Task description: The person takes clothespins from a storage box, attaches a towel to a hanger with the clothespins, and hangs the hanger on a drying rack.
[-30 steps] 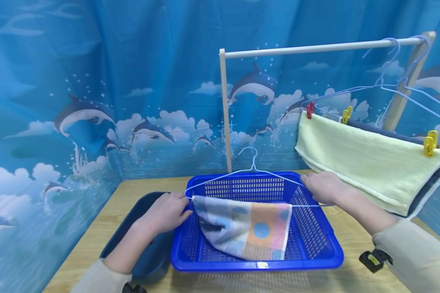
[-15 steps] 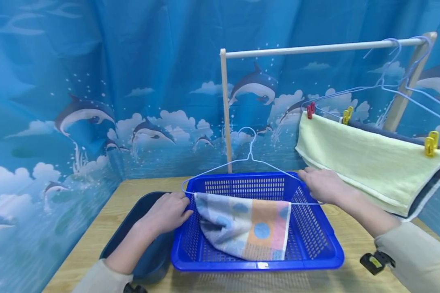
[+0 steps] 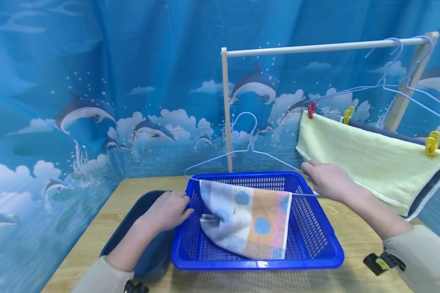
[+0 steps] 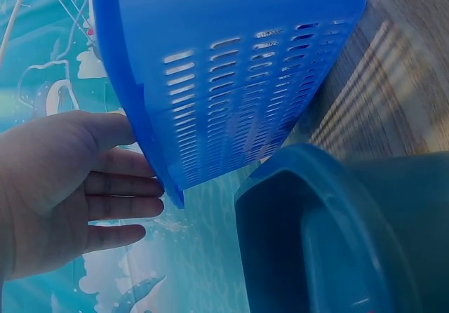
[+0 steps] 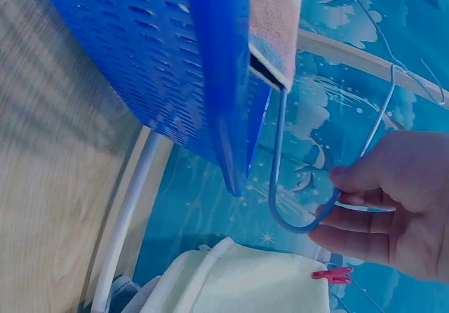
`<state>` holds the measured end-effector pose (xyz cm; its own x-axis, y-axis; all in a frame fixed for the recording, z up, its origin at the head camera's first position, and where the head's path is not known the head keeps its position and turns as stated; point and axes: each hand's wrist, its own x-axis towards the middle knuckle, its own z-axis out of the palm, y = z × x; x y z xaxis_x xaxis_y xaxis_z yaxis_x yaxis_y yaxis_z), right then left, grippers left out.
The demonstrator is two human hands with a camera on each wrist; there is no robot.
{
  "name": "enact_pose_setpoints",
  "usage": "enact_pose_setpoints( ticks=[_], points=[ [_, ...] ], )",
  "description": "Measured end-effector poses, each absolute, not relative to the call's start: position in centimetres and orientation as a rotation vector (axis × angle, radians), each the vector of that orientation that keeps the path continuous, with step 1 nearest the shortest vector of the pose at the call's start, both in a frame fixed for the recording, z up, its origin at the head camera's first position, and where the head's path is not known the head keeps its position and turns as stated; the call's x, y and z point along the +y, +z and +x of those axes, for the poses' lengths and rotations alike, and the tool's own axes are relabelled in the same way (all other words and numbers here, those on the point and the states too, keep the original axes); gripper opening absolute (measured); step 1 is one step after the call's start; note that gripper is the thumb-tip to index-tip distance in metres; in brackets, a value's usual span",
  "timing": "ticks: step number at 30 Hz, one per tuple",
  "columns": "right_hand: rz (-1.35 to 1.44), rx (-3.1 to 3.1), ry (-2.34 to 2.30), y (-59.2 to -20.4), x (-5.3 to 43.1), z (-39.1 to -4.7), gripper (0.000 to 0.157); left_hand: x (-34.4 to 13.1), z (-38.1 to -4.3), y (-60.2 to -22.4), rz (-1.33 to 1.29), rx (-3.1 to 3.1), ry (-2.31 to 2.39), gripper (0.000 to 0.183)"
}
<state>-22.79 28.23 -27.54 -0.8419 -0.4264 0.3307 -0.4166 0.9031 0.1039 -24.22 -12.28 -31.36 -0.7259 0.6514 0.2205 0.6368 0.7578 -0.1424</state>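
A pale blue wire hanger (image 3: pixel 250 147) stands tilted over the blue plastic basket (image 3: pixel 256 265). My right hand (image 3: pixel 328 181) pinches its right end between thumb and fingers, which the right wrist view shows closely. Over the hanger's lower bar lies a checked towel (image 3: pixel 262 207) with blue dots, its lower part bunched inside the basket. My left hand (image 3: pixel 168 211) is at the basket's left rim; in the left wrist view its fingers (image 4: pixel 126 185) are nearly straight, with the tips right at that rim. The hanger's left end is free of my left hand.
A dark teal tub (image 3: pixel 150 260) stands left of the basket on the wooden table (image 3: pixel 106 228). Behind is a rack with a white rail (image 3: pixel 300 49). At right, hangers carry a pale yellow towel (image 3: pixel 355 158) and a dark one, held by red and yellow clothespins (image 3: pixel 431 144).
My right hand has raised the hanger; its hook and bar sit higher, and the towel's top edge has risen with them. The left hand has stayed at the basket's left rim.
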Motion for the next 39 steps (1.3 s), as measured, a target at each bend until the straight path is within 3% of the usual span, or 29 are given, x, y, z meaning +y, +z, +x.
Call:
enact_pose_setpoints(
  ticks=[15,27,39],
  points=[
    [0.499,-2.406,0.052,-25.4,29.9,-21.8,0.015,-12.5,-24.9,-30.4,-0.957,-2.902,-0.082,0.021],
    [0.435,-2.384,0.098,-24.3,30.8,-20.9,0.017,-13.9,-26.1,-29.7,-0.731,-3.094,-0.161,0.028],
    [0.419,-2.378,0.083,-24.5,31.1,-20.5,0.017,-16.6,-28.0,-29.8,-0.442,-3.153,0.028,0.023]
  ],
)
